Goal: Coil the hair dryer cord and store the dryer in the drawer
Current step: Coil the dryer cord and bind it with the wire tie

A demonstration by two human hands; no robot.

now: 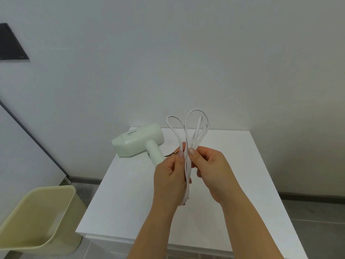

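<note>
While the left hand [170,177] and right hand [208,171] are raised side by side, the thin white hair dryer cord [187,169] runs between them, folded into several long strands. Left hand: thumb and curled fingers grasp the bundle. Right hand: thumb and fingers pinch the same bundle, touching the left thumb tip. Two cord loops stand upright above both hands; the lower bend sits at the left palm's heel. Pale green, boxy plastic hair dryer [138,140] lies on its side on the white cabinet top [233,174], just beyond and left of the left hand, handle pointing toward that hand. Pale yellow plastic bin [37,217] well to the left, lower.
</note>
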